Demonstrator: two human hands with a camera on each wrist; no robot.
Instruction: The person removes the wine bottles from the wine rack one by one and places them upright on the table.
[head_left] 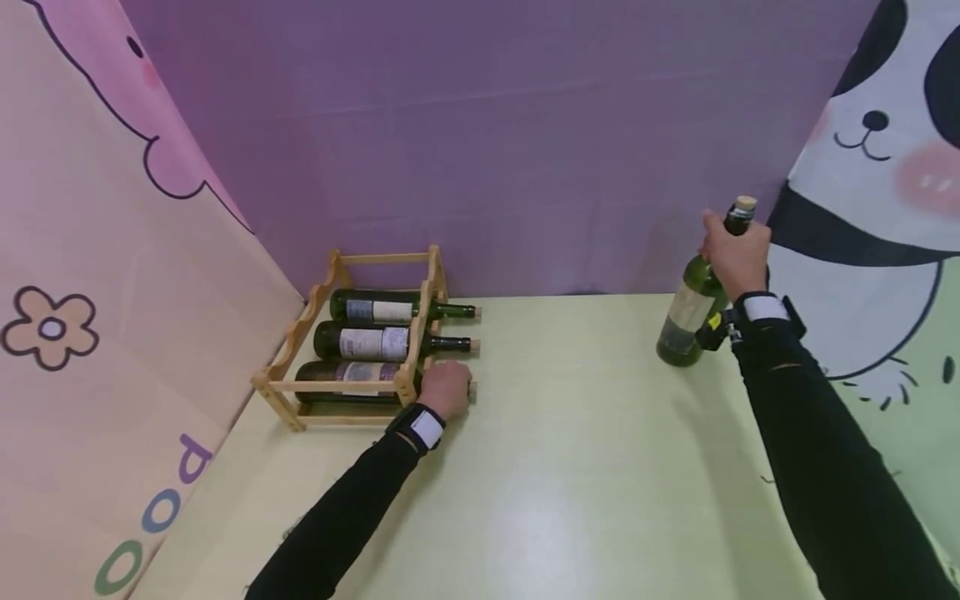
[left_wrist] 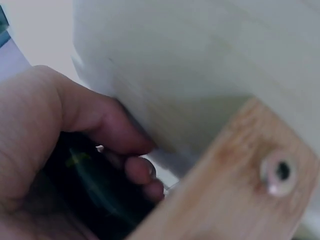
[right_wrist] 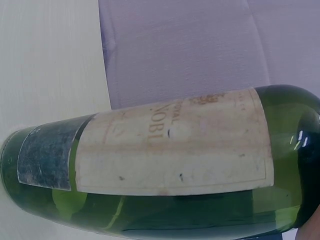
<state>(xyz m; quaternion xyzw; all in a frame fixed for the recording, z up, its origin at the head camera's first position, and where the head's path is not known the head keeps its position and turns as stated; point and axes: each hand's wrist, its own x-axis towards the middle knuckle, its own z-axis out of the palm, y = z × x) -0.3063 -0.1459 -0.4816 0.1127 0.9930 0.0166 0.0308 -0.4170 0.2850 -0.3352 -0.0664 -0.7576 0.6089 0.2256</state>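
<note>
On the left, my left hand (head_left: 446,389) grips the neck of the nearest wine bottle (head_left: 315,372), which lies in a wooden wine rack (head_left: 318,386). The left wrist view shows thumb and fingers curled around the dark bottle neck (left_wrist: 95,185), beside the rack's screwed wooden end (left_wrist: 240,170). At the far right my right hand (head_left: 738,254) holds a green wine bottle (head_left: 684,312) by its neck, cork above the fist. This bottle is roughly upright, its base at the tabletop. Its worn cream label (right_wrist: 175,145) fills much of the right wrist view.
Two more corked bottles, a middle one (head_left: 326,340) and a back one (head_left: 341,306), lie in the rack with necks pointing right. The pale table (head_left: 570,450) meets a purple cloth wall (head_left: 525,167) behind. Printed cloth walls stand at both sides.
</note>
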